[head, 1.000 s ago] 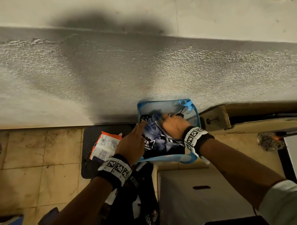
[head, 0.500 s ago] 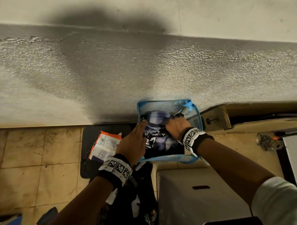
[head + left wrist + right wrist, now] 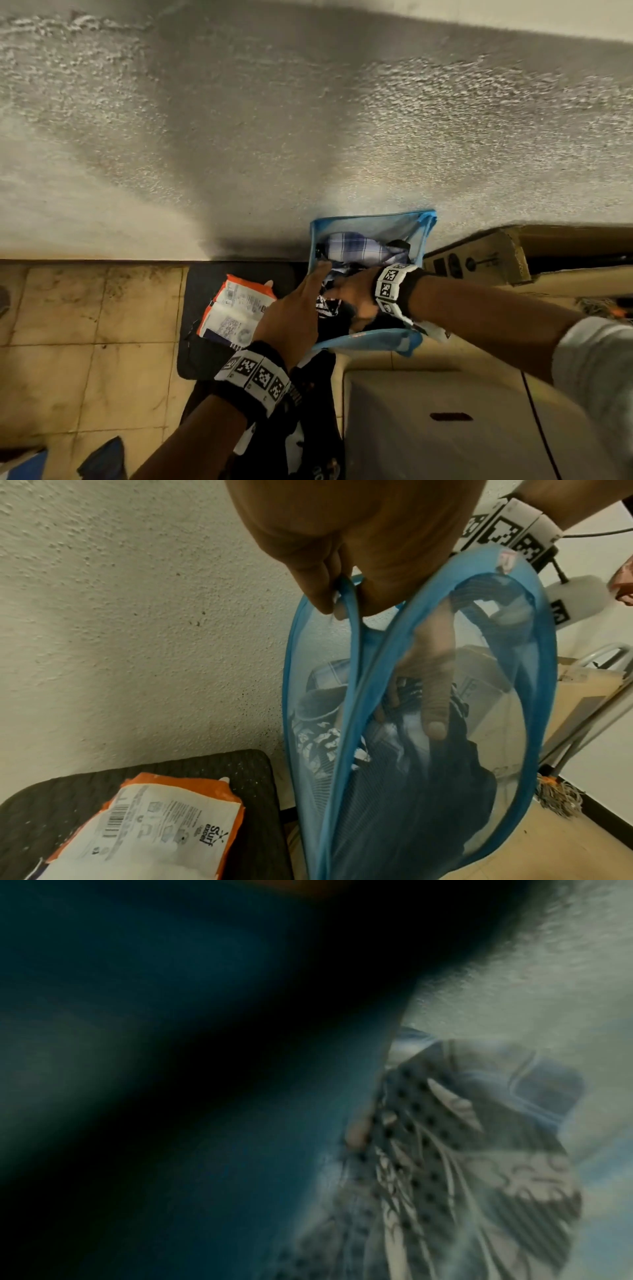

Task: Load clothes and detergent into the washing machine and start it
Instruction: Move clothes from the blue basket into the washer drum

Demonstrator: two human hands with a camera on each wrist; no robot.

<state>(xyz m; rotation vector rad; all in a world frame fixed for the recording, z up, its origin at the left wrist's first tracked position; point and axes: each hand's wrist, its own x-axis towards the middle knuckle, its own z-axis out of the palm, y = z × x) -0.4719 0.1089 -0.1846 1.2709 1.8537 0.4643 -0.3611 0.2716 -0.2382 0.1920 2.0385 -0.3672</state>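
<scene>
Right hand has sunk deeper into the blue mesh hamper, uncovering the plaid shirt beyond it | fingers closing on dark clothes, grip partly hidden | left hand pinches the rim, steadying it open | detergent packet just left of it.

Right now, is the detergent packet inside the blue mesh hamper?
No, the detergent packet lies on a dark mat beside the blue mesh hamper, outside it.
</scene>
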